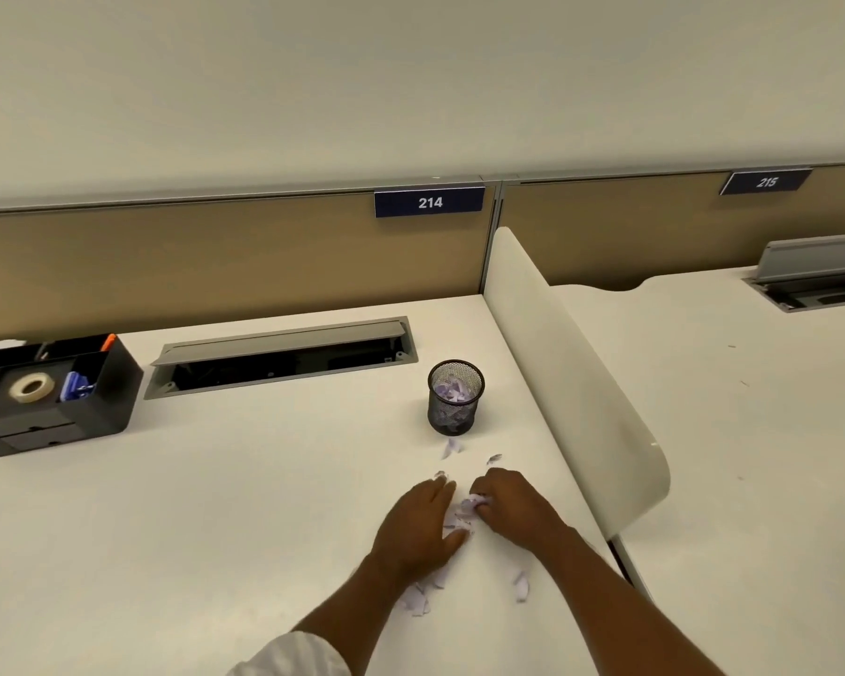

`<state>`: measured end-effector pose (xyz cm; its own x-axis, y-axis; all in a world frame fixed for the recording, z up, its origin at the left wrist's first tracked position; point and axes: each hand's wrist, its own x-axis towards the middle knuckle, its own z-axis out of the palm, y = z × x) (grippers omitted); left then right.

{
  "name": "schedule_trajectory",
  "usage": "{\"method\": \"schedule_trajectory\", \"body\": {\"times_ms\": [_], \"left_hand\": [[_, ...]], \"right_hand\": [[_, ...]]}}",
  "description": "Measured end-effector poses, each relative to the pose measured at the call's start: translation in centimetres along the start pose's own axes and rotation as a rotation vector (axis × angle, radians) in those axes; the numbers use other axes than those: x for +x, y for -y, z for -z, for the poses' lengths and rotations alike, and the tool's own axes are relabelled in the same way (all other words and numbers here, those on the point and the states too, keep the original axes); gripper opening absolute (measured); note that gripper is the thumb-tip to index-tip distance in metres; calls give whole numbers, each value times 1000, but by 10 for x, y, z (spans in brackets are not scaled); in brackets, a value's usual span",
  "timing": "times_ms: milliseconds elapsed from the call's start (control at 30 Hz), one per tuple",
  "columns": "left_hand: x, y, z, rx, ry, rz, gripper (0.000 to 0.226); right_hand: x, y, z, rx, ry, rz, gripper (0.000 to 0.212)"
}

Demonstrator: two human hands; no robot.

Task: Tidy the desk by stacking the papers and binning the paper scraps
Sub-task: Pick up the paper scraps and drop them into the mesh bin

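Note:
Pale purple paper scraps [461, 518] lie bunched on the white desk [215, 505] between my two hands. My left hand [418, 526] rests flat beside the pile, fingers together, its edge against the scraps. My right hand [511, 505] is curled, its fingers closed on some scraps at the pile's right side. More scraps lie loose near my left wrist [418, 600], by my right forearm [521, 585] and just before the bin [451, 447]. The small black mesh bin [455, 397] stands upright beyond my hands and holds several purple scraps.
A black desk organiser [54, 392] with a tape roll and pens stands at the far left. An open cable tray [284, 358] is set into the desk at the back. A white curved divider [576, 383] bounds the desk on the right.

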<state>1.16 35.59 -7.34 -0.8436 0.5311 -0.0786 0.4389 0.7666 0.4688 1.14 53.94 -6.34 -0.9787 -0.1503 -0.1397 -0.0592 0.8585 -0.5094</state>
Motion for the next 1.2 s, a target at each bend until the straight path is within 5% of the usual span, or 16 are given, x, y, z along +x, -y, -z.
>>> {"method": "schedule_trajectory", "body": {"times_ms": [233, 433, 533, 667, 867, 1200], "left_hand": [[7, -1, -3, 102, 14, 21, 70], [7, 0, -6, 111, 16, 17, 71], [6, -1, -11, 84, 1, 34, 75], [9, -1, -11, 83, 0, 50, 78], [14, -2, -4, 43, 33, 105, 96], [36, -1, 1, 93, 61, 75, 109]], "right_hand": [[10, 0, 38, 211, -266, -59, 1], [43, 26, 90, 335, -415, -140, 12], [68, 33, 105, 184, -452, -94, 14], [98, 40, 112, -43, -349, -54, 7], [119, 52, 103, -306, -161, -33, 27], [119, 54, 100, -325, -122, 21, 41]]}}
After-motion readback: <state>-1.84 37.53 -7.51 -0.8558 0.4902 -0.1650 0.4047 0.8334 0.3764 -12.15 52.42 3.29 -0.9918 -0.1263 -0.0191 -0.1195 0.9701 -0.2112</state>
